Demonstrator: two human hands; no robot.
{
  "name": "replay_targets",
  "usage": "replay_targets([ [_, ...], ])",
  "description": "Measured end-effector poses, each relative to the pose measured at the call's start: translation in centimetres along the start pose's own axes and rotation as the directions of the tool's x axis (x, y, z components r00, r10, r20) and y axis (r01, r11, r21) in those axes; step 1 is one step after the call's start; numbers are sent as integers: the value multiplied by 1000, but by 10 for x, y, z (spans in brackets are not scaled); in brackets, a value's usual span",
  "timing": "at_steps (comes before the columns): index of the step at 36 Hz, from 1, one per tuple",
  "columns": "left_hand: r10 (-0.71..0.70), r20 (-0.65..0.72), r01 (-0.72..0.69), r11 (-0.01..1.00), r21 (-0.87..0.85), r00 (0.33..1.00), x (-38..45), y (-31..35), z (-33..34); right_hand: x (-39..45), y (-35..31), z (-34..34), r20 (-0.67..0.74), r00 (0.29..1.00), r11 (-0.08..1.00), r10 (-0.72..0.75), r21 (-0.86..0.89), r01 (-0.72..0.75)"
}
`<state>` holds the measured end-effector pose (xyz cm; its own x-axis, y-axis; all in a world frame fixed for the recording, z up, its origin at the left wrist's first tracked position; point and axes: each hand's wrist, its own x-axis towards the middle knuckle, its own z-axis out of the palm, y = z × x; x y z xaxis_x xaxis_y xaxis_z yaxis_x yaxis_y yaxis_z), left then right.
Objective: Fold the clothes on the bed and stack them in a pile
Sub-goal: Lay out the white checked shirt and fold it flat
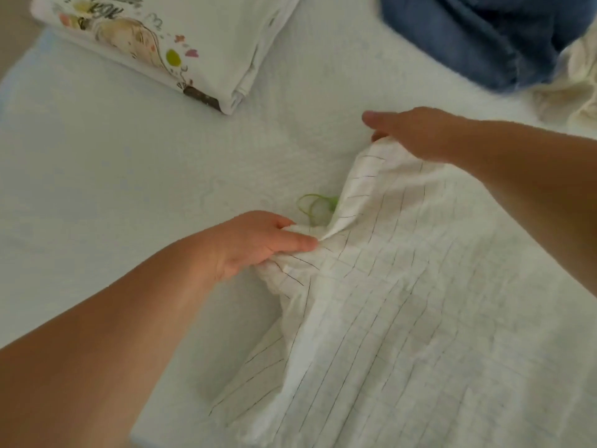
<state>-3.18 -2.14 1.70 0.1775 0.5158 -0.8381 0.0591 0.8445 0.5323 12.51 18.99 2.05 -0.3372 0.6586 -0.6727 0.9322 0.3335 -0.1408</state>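
head view, left hand (258, 242) pinching checked white garment (403, 302), right hand (416, 132) gripping its far edge

A thin green loop (332, 200) lies flat straight ahead of me; I cannot tell what it is or whether it is loose. A beige surface (13, 30) shows at far upper left.

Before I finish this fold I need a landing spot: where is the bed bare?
The bed lies bare between the folded printed garment and the left hand. A narrower strip runs between that garment and the blue garment. The right side is crowded: the lined white garment, the right hand, and a cream cloth.
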Motion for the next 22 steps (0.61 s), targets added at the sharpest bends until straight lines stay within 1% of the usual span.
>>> replay_targets([
  [1, 72, -97, -64, 995, 76, 993, -1, 3, -2, 1, -2, -5, 25, 999, 999, 37, -5, -37],
  [3, 234, -239, -184, 959, 213, 942, -4, 9, -6, 2, -4, -13, 78, 996, 969, 53, -244, -33],
  [4, 316, -289, -229, 927, 298, 904, -6, 11, -7, 4, -4, -17, 115, 992, 943, 53, -333, -11],
  [5, 384, -324, -257, 892, 373, 865, -7, 12, -7, 4, -4, -20, 158, 986, 930, 60, -368, 3],
  [8, 526, -406, -274, 801, 533, 747, -10, 12, -7, 2, -4, -32, 233, 970, 947, 76, -320, 3],
  [9, 554, -437, -272, 786, 555, 708, -10, 11, -8, 0, -5, -34, 253, 964, 953, 78, -303, 2],
  [11, 567, -495, -267, 791, 551, 658, -9, 8, -10, -6, -9, -36, 275, 961, 967, 41, -253, 31],
  [13, 560, -548, -266, 809, 525, 621, -7, 4, -12, -9, -12, -38, 197, 979, 984, -55, -155, 87],
  [14, 554, -577, -278, 821, 498, 600, -7, 3, -12, -9, -12, -39, 114, 988, 990, -104, -85, 114],
  [16, 561, -630, -313, 826, 468, 538, -4, -2, -13, -7, -11, -39, -117, 980, 982, -159, 85, 169],
  [18, 558, -668, -311, 829, 464, 492, 1, -5, -15, -5, -14, -35, -303, 945, 954, -123, 227, 197],
  [19, 537, -689, -290, 844, 452, 487, 5, -7, -17, -2, -14, -30, -356, 930, 951, -94, 243, 189],
  [20, 500, -713, -269, 866, 421, 493, 10, -11, -20, 0, -15, -24, -396, 916, 965, -62, 211, 156],
  [22, 371, -773, -226, 928, 295, 514, 15, -19, -23, 2, -17, -9, -481, 877, 995, -20, 79, 66],
])
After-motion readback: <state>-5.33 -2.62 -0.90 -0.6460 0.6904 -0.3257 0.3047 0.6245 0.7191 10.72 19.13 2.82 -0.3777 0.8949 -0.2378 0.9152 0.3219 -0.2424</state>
